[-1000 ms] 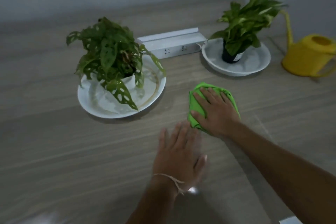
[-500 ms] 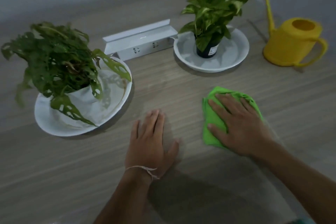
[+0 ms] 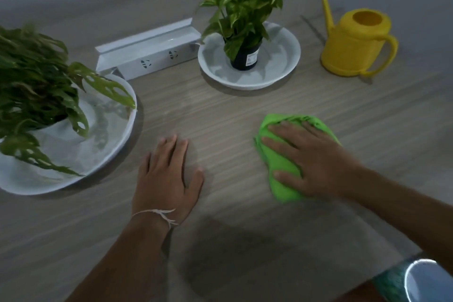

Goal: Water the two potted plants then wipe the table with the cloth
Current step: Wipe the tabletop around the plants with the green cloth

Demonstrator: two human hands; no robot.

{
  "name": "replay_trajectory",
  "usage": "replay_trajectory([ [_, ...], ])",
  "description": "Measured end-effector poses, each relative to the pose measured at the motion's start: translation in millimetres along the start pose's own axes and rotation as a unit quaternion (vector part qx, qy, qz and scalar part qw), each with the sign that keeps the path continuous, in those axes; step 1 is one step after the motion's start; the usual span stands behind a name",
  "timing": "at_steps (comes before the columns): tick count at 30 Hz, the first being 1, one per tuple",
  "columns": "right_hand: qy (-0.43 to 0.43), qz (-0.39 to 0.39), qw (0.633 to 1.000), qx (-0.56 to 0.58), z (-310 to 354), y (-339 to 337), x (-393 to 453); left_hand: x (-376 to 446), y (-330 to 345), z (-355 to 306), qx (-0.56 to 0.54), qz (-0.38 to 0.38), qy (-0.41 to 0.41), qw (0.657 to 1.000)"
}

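Observation:
My right hand (image 3: 308, 159) presses flat on a bright green cloth (image 3: 282, 174) on the wooden table (image 3: 220, 115), right of centre. My left hand (image 3: 166, 176) lies flat on the bare table with fingers spread, holding nothing. A holey-leaved plant (image 3: 36, 86) in a white pot stands in a white dish (image 3: 107, 154) at the left. A second leafy plant (image 3: 242, 0) in a black pot sits in a white dish (image 3: 282, 66) at the back. The yellow watering can (image 3: 355, 49) stands at the back right.
A white power-socket box (image 3: 147, 49) stands between the two dishes at the back. A wall runs behind the table. A round white-rimmed object (image 3: 424, 279) shows at the bottom right corner by the table's near edge.
My right hand has slid the cloth to the right across the table. My left hand has settled flat nearer the left dish. The view has shifted right and closer.

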State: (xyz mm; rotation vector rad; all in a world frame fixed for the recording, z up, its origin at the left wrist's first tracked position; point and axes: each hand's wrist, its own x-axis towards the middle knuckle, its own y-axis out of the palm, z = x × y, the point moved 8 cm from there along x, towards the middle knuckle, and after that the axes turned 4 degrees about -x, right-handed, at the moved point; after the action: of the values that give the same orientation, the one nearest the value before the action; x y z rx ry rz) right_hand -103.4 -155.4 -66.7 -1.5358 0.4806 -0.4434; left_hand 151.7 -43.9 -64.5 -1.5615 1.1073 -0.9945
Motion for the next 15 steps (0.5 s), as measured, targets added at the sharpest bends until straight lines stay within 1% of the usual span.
replay_trajectory([
  [1,0.091,-0.003,0.996,0.008,-32,-2,5,-1,0,1,0.000,0.001,-0.002,1.000],
  [3,0.260,0.003,0.965,0.028,-75,-2,12,-1,-1,3,-0.003,-0.002,-0.008,1.000],
  [4,0.304,0.001,0.952,0.032,-76,-2,15,-1,-1,2,-0.005,-0.003,-0.008,1.000],
  [5,0.305,-0.001,0.952,0.025,-65,-3,15,-1,-2,2,-0.007,-0.005,-0.006,1.000],
  [6,0.256,0.001,0.966,0.020,-41,-2,11,-1,-2,1,-0.008,-0.008,-0.003,1.000],
  [8,0.078,0.018,0.997,0.011,17,-1,-20,0,-3,0,-0.008,-0.012,0.000,1.000],
  [9,0.000,0.026,1.000,0.014,37,-3,-41,1,-4,0,-0.007,-0.013,-0.002,1.000],
  [10,-0.056,0.025,0.998,0.019,44,-7,-60,2,-4,0,-0.005,-0.012,-0.003,1.000],
  [11,-0.089,0.010,0.996,0.026,42,-11,-73,2,-3,0,-0.002,-0.009,-0.003,1.000],
  [12,-0.097,0.002,0.994,0.042,36,-15,-80,2,-3,-1,0.003,-0.006,0.000,1.000],
  [14,-0.056,-0.011,0.996,0.065,24,-17,-78,1,-3,-1,0.012,-0.004,0.000,1.000],
  [15,-0.028,-0.016,0.998,0.050,21,-17,-70,1,-4,-1,0.015,-0.007,0.000,1.000],
])
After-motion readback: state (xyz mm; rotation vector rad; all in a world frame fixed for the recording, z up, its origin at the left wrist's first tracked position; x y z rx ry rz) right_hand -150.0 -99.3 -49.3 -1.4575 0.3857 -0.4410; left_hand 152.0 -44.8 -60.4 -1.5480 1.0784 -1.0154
